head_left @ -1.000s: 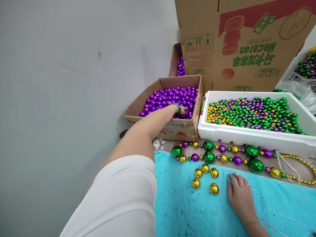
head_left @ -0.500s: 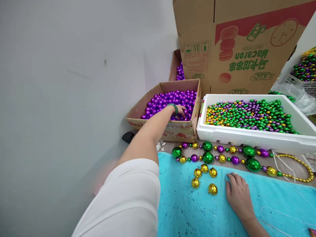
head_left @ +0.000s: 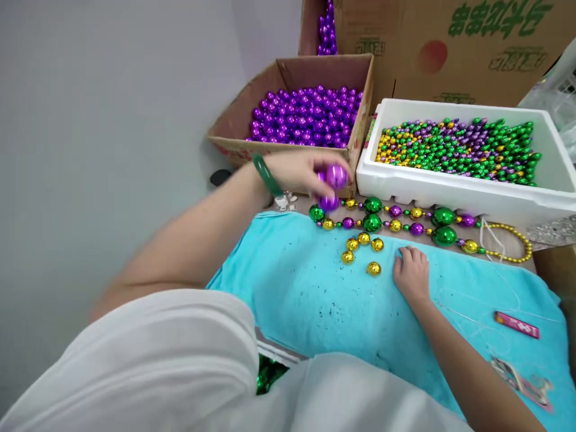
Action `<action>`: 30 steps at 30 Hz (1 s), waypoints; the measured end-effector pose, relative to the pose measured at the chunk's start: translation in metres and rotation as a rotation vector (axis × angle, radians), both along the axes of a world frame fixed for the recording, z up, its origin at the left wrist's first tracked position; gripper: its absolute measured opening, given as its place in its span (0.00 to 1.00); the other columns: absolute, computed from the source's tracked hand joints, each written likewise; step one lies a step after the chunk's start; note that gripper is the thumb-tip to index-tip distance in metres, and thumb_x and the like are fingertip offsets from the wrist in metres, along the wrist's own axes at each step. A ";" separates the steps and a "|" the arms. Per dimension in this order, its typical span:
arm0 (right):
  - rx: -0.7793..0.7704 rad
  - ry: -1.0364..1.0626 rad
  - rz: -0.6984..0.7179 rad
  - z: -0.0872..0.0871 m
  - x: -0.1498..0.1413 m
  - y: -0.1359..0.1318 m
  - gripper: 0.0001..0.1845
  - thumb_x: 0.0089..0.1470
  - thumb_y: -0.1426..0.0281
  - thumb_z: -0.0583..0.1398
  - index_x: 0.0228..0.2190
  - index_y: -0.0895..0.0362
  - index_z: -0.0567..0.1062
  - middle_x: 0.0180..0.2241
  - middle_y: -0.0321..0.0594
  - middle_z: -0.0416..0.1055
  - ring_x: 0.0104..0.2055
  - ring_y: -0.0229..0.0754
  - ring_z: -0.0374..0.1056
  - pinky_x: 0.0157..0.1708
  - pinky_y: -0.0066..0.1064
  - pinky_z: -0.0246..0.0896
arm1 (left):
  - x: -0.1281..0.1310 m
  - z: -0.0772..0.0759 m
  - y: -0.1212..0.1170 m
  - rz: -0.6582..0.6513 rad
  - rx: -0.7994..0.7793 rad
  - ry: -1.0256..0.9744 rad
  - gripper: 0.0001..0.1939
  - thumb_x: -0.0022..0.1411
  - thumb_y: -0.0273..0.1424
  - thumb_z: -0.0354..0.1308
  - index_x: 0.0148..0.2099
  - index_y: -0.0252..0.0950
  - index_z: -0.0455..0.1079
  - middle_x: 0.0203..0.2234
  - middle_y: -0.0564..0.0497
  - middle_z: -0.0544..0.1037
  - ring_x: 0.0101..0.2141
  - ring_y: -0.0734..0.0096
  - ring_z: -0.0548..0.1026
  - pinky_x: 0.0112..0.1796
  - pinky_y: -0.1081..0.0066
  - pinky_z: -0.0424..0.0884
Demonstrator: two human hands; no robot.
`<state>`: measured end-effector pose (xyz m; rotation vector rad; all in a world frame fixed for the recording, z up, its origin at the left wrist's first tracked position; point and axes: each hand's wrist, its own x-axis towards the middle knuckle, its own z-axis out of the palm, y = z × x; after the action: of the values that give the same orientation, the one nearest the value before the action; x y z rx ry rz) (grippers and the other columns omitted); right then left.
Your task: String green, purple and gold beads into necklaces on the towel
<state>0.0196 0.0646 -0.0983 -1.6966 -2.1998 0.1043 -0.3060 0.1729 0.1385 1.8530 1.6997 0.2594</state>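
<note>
My left hand (head_left: pixel 302 172), with a green bangle (head_left: pixel 266 174) on the wrist, is closed around shiny purple balls (head_left: pixel 337 176) and is slightly blurred. It hangs just in front of the cardboard box (head_left: pixel 234 147), which is full of purple balls (head_left: pixel 299 117). My right hand (head_left: pixel 413 275) lies palm down on the turquoise towel (head_left: pixel 306 288), its fingers loosely stretched and no object showing in them. Several gold balls (head_left: pixel 373 268) rest to its left. Behind them stretches a beaded necklace (head_left: pixel 371 222) in green, gold and purple, doubled into two rows.
A white foam box (head_left: pixel 454 192) of small mixed beads stands behind the necklace. Scissors (head_left: pixel 522 381), a pink packet (head_left: pixel 516 324) and thin white thread lie on the towel's right side. A large carton (head_left: pixel 418 72) rises at the back, and a grey wall (head_left: pixel 112 120) borders the left.
My left hand has come out of the box toward me, bringing purple balls with it. The view has tilted downward, showing more of the towel. My right hand stays on the towel.
</note>
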 end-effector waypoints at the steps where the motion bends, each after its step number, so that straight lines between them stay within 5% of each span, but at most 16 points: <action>1: -0.005 -0.005 0.002 -0.001 0.000 0.000 0.16 0.60 0.67 0.51 0.45 0.60 0.72 0.47 0.50 0.67 0.48 0.50 0.58 0.46 0.39 0.52 | 0.009 -0.018 -0.020 -0.093 -0.120 0.047 0.17 0.55 0.35 0.60 0.48 0.40 0.72 0.38 0.53 0.77 0.43 0.65 0.75 0.42 0.69 0.69; 4: -0.005 -0.003 0.001 -0.002 0.002 0.000 0.17 0.60 0.67 0.51 0.45 0.61 0.72 0.47 0.50 0.66 0.48 0.50 0.57 0.45 0.39 0.52 | 0.034 -0.075 -0.064 -0.296 -0.245 0.192 0.23 0.45 0.31 0.66 0.47 0.43 0.73 0.43 0.53 0.77 0.45 0.64 0.74 0.45 0.71 0.68; 7: -0.001 0.008 0.004 -0.002 0.003 0.000 0.17 0.59 0.67 0.51 0.45 0.61 0.72 0.48 0.51 0.66 0.48 0.51 0.57 0.45 0.40 0.51 | 0.047 -0.119 -0.083 -0.228 -0.218 0.317 0.25 0.47 0.33 0.64 0.50 0.38 0.71 0.45 0.46 0.76 0.46 0.60 0.73 0.46 0.68 0.68; 10: -0.008 0.007 0.007 -0.002 0.003 0.001 0.17 0.59 0.67 0.51 0.45 0.61 0.72 0.48 0.51 0.66 0.48 0.51 0.57 0.45 0.40 0.52 | 0.050 -0.139 -0.090 -0.128 -0.215 0.308 0.28 0.50 0.37 0.63 0.54 0.36 0.67 0.48 0.44 0.74 0.48 0.59 0.72 0.48 0.67 0.67; 16: -0.015 0.017 0.006 -0.003 0.004 0.000 0.17 0.59 0.66 0.51 0.45 0.61 0.71 0.47 0.51 0.66 0.48 0.52 0.57 0.44 0.41 0.52 | 0.044 -0.138 -0.099 0.015 -0.152 0.156 0.27 0.57 0.42 0.56 0.57 0.35 0.65 0.50 0.45 0.73 0.51 0.61 0.70 0.52 0.67 0.65; 26: -0.044 0.034 0.013 -0.001 0.006 0.000 0.18 0.59 0.66 0.50 0.46 0.62 0.71 0.48 0.53 0.65 0.49 0.53 0.57 0.45 0.43 0.52 | 0.032 -0.133 -0.106 0.343 -0.354 -0.131 0.19 0.63 0.35 0.48 0.55 0.37 0.66 0.51 0.44 0.72 0.37 0.67 0.76 0.28 0.73 0.73; 30: 0.014 0.037 0.023 -0.003 0.006 -0.002 0.17 0.59 0.67 0.51 0.46 0.61 0.71 0.47 0.53 0.66 0.49 0.52 0.57 0.46 0.43 0.53 | 0.016 -0.102 -0.097 0.361 -0.156 -0.137 0.16 0.61 0.37 0.51 0.46 0.35 0.72 0.38 0.46 0.78 0.31 0.68 0.77 0.26 0.73 0.72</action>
<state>0.0253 0.0631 -0.1017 -1.6491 -2.1890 0.1249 -0.2898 0.0763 0.0361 1.3782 1.8920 0.3784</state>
